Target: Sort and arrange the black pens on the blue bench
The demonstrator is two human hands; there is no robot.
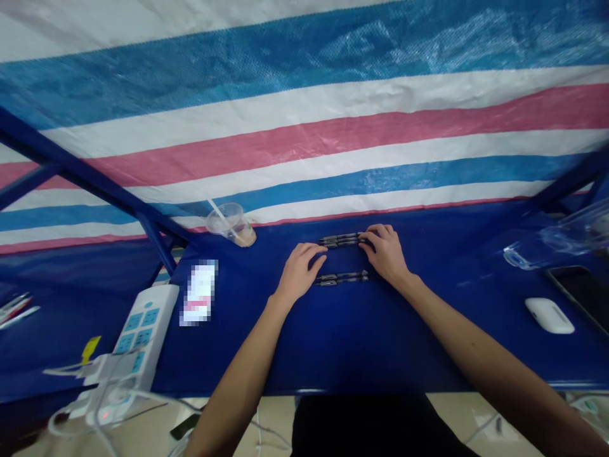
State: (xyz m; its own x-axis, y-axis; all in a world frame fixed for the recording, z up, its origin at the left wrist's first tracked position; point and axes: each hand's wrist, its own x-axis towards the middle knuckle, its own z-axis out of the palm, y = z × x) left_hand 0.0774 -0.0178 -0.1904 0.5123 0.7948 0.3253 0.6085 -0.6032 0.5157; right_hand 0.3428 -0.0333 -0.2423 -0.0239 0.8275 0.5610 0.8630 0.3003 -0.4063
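Observation:
Two pairs of dark pens lie crosswise on the blue table. The back pens (340, 240) lie side by side between my hands; their left ends are at the fingertips of my left hand (301, 270), and their right ends are at the fingers of my right hand (384, 251). Nearer to me, the front pens (341, 278) rest close together, just right of my left thumb, with neither hand on them. Both hands are palm down with bent fingers, pinching or touching the ends of the back pens.
A tilted plastic cup with a straw (231, 223) is at the back left, above a blurred phone (198, 293) and a power strip (145, 330). On the right are a white earphone case (549, 315), a dark phone (583, 293) and a clear plastic container (537, 247).

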